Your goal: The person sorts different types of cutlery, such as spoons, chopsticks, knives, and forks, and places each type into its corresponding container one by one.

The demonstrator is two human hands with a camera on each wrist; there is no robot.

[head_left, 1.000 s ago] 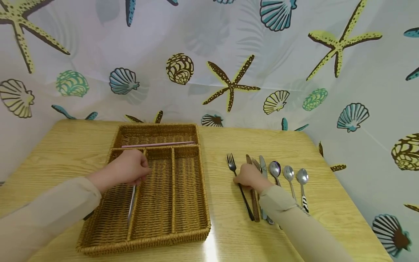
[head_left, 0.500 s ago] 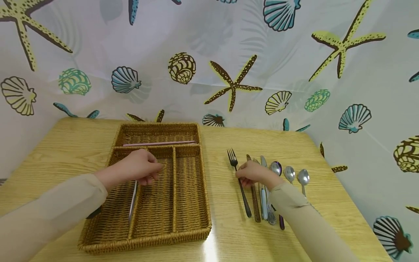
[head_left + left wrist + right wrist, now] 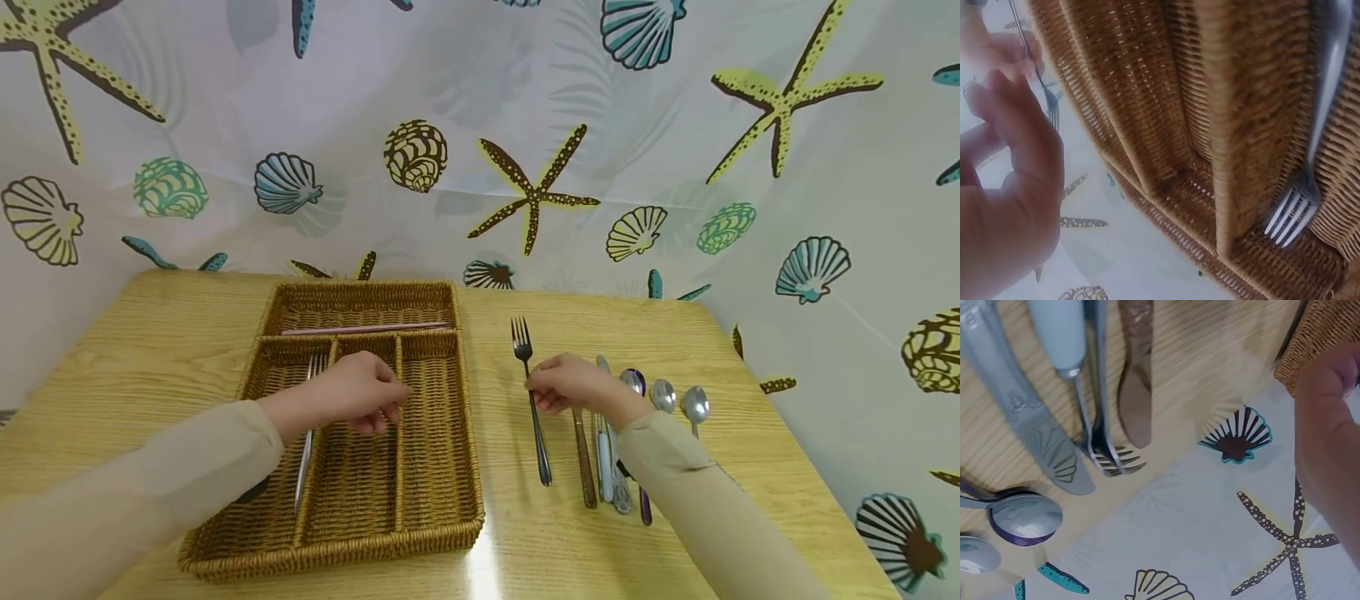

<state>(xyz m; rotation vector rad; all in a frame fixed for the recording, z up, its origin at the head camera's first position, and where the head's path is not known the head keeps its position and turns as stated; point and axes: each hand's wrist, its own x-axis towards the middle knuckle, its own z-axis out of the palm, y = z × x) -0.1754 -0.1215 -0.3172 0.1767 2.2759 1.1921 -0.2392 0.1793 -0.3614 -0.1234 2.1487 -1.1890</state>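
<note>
My right hand [image 3: 566, 385] pinches a dark fork [image 3: 542, 454] by its middle, tines pointing away from me, to the left of the row of cutlery. The fork and fingers also show at the top left of the left wrist view. Above the middle compartments of the wicker cutlery tray [image 3: 390, 546] hovers my left hand [image 3: 360, 393], its fingers loosely bent and holding nothing. A silver fork [image 3: 1325, 106] lies in the tray's left compartment, partly hidden by the left arm in the head view.
Right of the dark fork lie a brown knife [image 3: 585, 467], a blue-handled fork [image 3: 604, 462], a silver knife [image 3: 1035, 419] and several spoons [image 3: 695, 405]. Pink chopsticks [image 3: 360, 329] lie in the tray's back compartment. A shell-patterned cloth [image 3: 450, 225] hangs behind the table.
My right hand has taken hold of the dark fork and shifted it left and away from the other cutlery. My left hand has moved rightward over the tray, uncovering the silver fork's tines.
</note>
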